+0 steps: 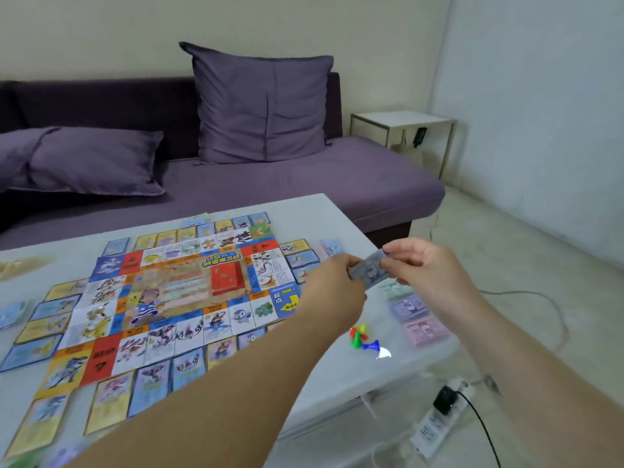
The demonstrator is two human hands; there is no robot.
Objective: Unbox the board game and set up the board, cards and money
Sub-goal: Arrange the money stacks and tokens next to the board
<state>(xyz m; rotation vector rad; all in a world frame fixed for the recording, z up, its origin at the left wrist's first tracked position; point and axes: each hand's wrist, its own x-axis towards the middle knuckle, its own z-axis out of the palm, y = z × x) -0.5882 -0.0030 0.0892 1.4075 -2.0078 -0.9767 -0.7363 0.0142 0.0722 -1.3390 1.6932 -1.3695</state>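
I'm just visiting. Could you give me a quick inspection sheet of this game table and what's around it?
Surface: pale table, mostly covered.
Job's things: board laid flat, red deck on its middle, cards ringing it; money stacks and pawns at right.
Clutter: blurred yellowish thing at the table's left edge.
Hands: left hand and right hand both pinch blue notes above the table.
Cables: power strip with black plug on floor; grey cable beyond.
Surroundings: purple sofa, cushions, side table.

Board (175, 298) unfolded flat, ringed by cards (150, 386); red deck (227, 280) on centre; blue notes (368, 270) pinched between left hand (337, 285), right hand (429, 268).
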